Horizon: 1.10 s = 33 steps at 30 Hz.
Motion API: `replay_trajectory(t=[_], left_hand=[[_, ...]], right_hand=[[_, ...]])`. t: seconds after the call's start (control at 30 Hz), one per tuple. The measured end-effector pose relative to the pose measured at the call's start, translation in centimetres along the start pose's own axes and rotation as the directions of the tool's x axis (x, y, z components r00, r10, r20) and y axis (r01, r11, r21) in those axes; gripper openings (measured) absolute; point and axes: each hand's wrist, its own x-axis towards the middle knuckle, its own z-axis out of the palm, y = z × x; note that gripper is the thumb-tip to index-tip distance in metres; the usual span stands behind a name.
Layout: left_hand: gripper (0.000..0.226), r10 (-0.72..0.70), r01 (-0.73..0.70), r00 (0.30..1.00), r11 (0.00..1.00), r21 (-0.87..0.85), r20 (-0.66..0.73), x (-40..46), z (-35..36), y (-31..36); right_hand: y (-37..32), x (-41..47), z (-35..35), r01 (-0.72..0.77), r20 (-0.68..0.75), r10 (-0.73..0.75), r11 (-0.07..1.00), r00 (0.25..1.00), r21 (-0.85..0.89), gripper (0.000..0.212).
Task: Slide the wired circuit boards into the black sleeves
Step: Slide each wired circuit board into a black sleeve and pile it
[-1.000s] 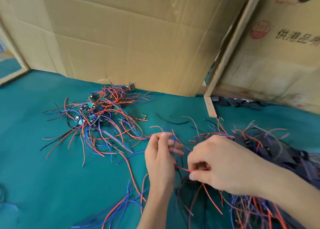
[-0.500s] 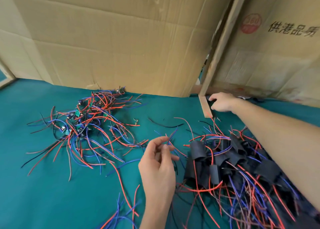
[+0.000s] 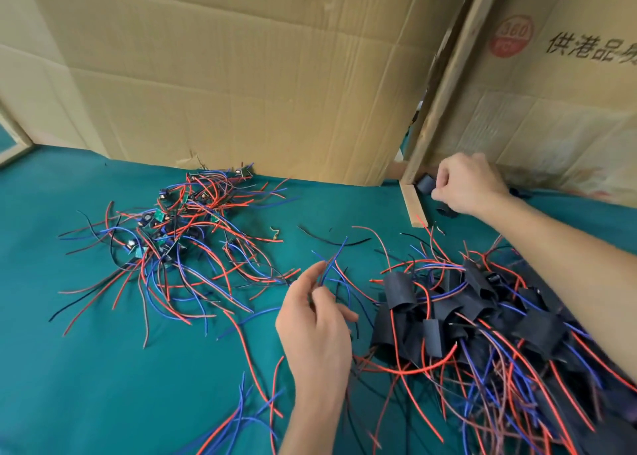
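Nearest the camera, loose red & blue wires (image 3: 241,416) trail off the bottom edge across the green cloth (image 3: 86,368). Just above, the left hand (image 3: 315,330) sits mid-frame w/ thumb & forefinger pinching a few thin blue/red wire ends (image 3: 331,261) that stick up past the fingertips; other fingers loosely curled; whether a board hangs on those wires can't be told, it's hidden behind the hand. Right of it, a big heap of black sleeves (image 3: 448,316) already on boards, red/blue leads spilling out toward bottom right; the right forearm crosses over this heap. Further back on the left, the pile of unsleeved wired circuit boards (image 3: 172,227), small green boards w/ dark components tangled in red, blue & black wire, well apart from the sleeved heap. A lone black wire (image 3: 327,239) lies on the cloth btwn the two piles. Far right at the back, the right hand (image 3: 465,187) is reached out w/ fingers curled round a single black sleeve (image 3: 425,184), just beside the foot of a wooden post (image 3: 444,85); a few more empty sleeves (image 3: 446,210) lie on the cloth under the wrist. Cardboard sheets (image 3: 241,75) stand behind everything as a back wall, the right one printed w/ a red round mark & dark characters.
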Motion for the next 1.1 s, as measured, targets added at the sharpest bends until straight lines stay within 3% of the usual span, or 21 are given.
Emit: replay_trajectory(t=[0.1, 0.2, 0.27, 0.33, 0.5, 0.6, 0.77, 0.97, 1.1], left_hand=[[0.035, -0.023, 0.023, 1.0, 1.0, 0.001, -0.008, -0.3, -0.2, 0.0], [0.026, 0.028, -0.028, 0.999, 0.999, 0.02, -0.015, -0.3, -0.4, 0.1], [0.025, 0.064, -0.063, 0.998, 0.997, 0.054, -0.016, -0.3, -0.3, 0.1], [0.026, 0.084, -0.082, 0.996, 0.993, 0.084, -0.016, -0.2, -0.2, 0.1], [0.026, 0.107, -0.104, 0.994, 0.99, 0.094, -0.03, -0.1, 0.0, 0.0], [0.025, 0.119, -0.115, 0.992, 0.988, 0.101, -0.034, -0.1, 0.0, 0.0], [0.025, 0.14, -0.135, 0.99, 0.985, 0.108, -0.035, -0.3, -0.1, 0.1], [0.025, 0.103, -0.1, 0.994, 0.993, 0.066, -0.048, -0.5, -0.4, 0.4], [0.024, 0.096, -0.093, 0.994, 0.993, 0.066, -0.047, -0.5, -0.4, 0.6]], right_hand=[[0.7, 0.5, -1.3, -0.03, -0.003, 0.031, 0.996, 1.0, 0.083, 0.016], [2.4, 1.2, -0.6, -0.125, 0.154, 0.121, 0.992, 0.981, 0.012, 0.012], [2.5, 1.0, 0.9, -0.12, 0.291, 0.129, 0.992, 0.948, -0.047, 0.042], [2.3, 0.6, 2.3, -0.082, 0.32, 0.091, 0.996, 0.943, -0.041, 0.052], [1.3, 0.3, 1.8, -0.059, 0.287, 0.048, 0.998, 0.957, 0.027, 0.041], [-0.7, -1.3, -0.5, 0.005, 0.238, -0.06, 0.974, 0.969, 0.227, 0.032], [-6.0, -8.5, -4.1, 0.144, 0.188, -0.348, 0.737, 0.919, 0.66, 0.023], [-9.0, -13.9, -4.3, 0.055, 0.326, -0.446, 0.654, 0.834, 0.755, 0.028], [-8.5, -14.1, -4.2, 0.009, 0.313, -0.407, 0.622, 0.858, 0.783, 0.015]])
